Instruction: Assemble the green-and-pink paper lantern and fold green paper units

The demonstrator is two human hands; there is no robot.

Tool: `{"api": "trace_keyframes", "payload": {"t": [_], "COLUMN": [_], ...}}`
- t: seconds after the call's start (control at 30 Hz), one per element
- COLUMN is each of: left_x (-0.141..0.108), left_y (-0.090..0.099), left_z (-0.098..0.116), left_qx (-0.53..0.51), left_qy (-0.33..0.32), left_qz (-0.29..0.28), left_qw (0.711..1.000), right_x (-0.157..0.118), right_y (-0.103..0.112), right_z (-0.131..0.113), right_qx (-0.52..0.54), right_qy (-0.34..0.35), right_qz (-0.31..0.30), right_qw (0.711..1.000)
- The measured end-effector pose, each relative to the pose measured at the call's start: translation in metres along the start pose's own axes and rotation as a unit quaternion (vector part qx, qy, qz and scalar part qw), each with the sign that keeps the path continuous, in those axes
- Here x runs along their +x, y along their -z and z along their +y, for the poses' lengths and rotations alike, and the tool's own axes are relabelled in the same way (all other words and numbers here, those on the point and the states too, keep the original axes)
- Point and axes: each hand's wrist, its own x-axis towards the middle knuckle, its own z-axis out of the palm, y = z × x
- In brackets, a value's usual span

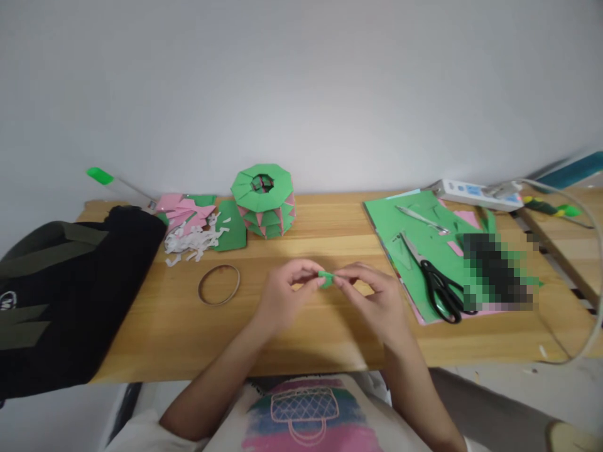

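Between the fingertips of both hands is a small piece of green paper (326, 280), held just above the wooden table. My left hand (293, 290) pinches its left side, and my right hand (370, 292) pinches its right side. Its exact shape is partly covered by the fingers. Behind the hands stands a round folded-paper lantern (264, 201) in green and pink, with an opening in its top. Left of my left hand a roll of tape (219, 304) lies flat. To the right, black-handled scissors (438, 285) rest on green paper sheets (381, 216).
A black bag (80, 289) covers the table's left end. Near it lie white paper scraps (195, 242), pink paper pieces (186, 210) and a green sheet (232, 229). A pen (421, 218), a power strip (478, 194) and a cable (591, 336) are at right. The wall backs the table.
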Motion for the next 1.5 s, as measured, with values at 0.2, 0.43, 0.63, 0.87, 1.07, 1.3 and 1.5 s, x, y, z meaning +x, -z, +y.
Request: {"api": "trace_keyframes", "payload": {"t": [0.2,0.43,0.63,0.87,1.07,1.3,1.5], "left_x": [0.008,0.006,-0.010,-0.054,-0.069,-0.088,-0.090], "left_y": [-0.002,-0.003,0.004,0.014,0.023,0.032,0.029], "left_z": [-0.009,-0.017,-0.013,-0.013,-0.024,-0.032,-0.029], "left_qx": [0.065,0.112,0.163,0.224,0.202,0.185,0.174], "left_qy": [0.013,0.023,0.012,-0.084,-0.194,-0.172,-0.176], "left_qz": [-0.045,-0.067,-0.079,-0.048,0.013,0.046,0.030], "left_qw": [0.997,0.991,0.983,0.970,0.960,0.967,0.969], "right_x": [0.002,-0.005,-0.017,-0.044,-0.050,-0.062,-0.058], "right_y": [0.008,0.008,0.005,-0.002,-0.018,-0.035,-0.034], "right_z": [0.011,0.016,0.006,-0.015,-0.025,-0.033,-0.033], "right_qx": [-0.062,-0.077,-0.122,-0.130,-0.107,-0.112,-0.104], "right_qy": [0.017,-0.004,0.061,0.142,0.121,0.114,0.085], "right_qz": [-0.079,-0.119,-0.137,-0.110,-0.065,-0.091,-0.108], "right_qw": [0.995,0.990,0.981,0.975,0.985,0.983,0.985]}}
